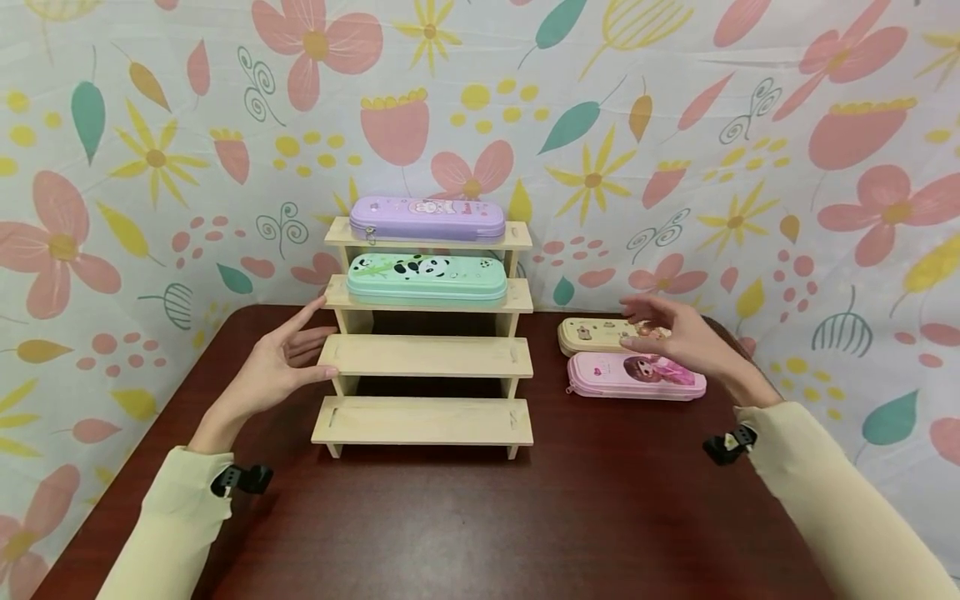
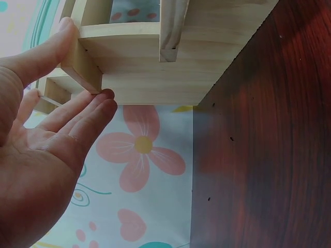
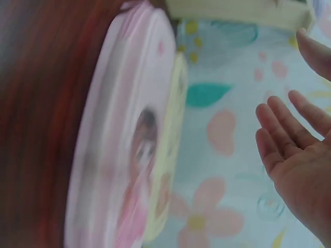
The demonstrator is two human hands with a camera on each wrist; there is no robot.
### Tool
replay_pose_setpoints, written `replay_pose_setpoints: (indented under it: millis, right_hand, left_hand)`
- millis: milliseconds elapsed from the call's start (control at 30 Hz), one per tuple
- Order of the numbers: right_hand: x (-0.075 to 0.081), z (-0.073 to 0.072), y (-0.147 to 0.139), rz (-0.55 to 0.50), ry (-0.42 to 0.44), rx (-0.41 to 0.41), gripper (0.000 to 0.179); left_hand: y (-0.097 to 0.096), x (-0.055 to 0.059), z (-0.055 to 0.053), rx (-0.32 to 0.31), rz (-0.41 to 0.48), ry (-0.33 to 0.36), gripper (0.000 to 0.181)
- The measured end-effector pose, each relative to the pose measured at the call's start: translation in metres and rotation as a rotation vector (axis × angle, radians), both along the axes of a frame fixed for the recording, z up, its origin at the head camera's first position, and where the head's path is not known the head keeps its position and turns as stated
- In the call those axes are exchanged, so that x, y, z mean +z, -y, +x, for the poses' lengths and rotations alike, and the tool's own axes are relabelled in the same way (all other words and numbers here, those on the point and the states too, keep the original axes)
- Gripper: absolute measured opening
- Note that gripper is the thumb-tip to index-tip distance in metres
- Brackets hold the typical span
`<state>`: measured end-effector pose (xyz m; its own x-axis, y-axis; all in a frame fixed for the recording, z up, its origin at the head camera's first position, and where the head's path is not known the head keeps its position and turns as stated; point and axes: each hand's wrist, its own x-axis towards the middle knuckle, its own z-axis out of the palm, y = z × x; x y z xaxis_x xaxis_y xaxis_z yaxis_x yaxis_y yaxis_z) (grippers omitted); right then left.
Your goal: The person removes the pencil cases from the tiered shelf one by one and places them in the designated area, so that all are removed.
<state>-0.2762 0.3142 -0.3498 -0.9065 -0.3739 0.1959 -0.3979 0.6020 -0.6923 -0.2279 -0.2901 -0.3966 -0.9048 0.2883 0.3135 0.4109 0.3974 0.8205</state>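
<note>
My left hand [image 1: 272, 367] touches the left side of a pale wooden four-tier shelf [image 1: 423, 421], thumb and fingers extended along the board ends. Over on the right, my right hand [image 1: 678, 333] hovers above two pencil cases with its fingers loosely spread and nothing held. The cream pencil case [image 1: 588, 332] lies behind the pink pencil case [image 1: 611, 375], which carries a doll picture; the hand partly hides the cream one in the head view. On the top tier sits a purple pencil case [image 1: 427, 218], and a mint-green panda pencil case [image 1: 465, 279] is on the tier below.
Everything stands on a dark red-brown table [image 1: 450, 525]. A flower-patterned cloth [image 1: 675, 108] hangs behind it. The two lower tiers are bare boards. A black strap [image 1: 729, 446] circles the right wrist, and another strap [image 1: 240, 480] the left.
</note>
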Motion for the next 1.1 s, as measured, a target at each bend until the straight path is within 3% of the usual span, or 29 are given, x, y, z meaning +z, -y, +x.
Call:
replay_pose_setpoints:
  millis: [400, 633, 900, 1100]
  right_hand:
    - [0.029, -0.012, 0.097, -0.06, -0.031, 0.101, 0.068]
    - [0.039, -0.026, 0.149, -0.063, -0.126, 0.163, 0.071]
    - [0.037, -0.034, 0.177, -0.061, -0.184, 0.153, 0.07]
    - [0.036, -0.035, 0.187, -0.056, -0.137, 0.136, 0.073]
  left_hand:
    - [0.001, 0.0, 0.0, 0.001, -0.001, 0.016, 0.103]
    - [0.001, -0.001, -0.001, 0.001, 0.001, 0.012, 0.103]
    - [0.001, 0.001, -0.001, -0.004, -0.001, 0.001, 0.103]
    - [0.001, 0.0, -0.001, -0.005, -0.001, 0.003, 0.103]
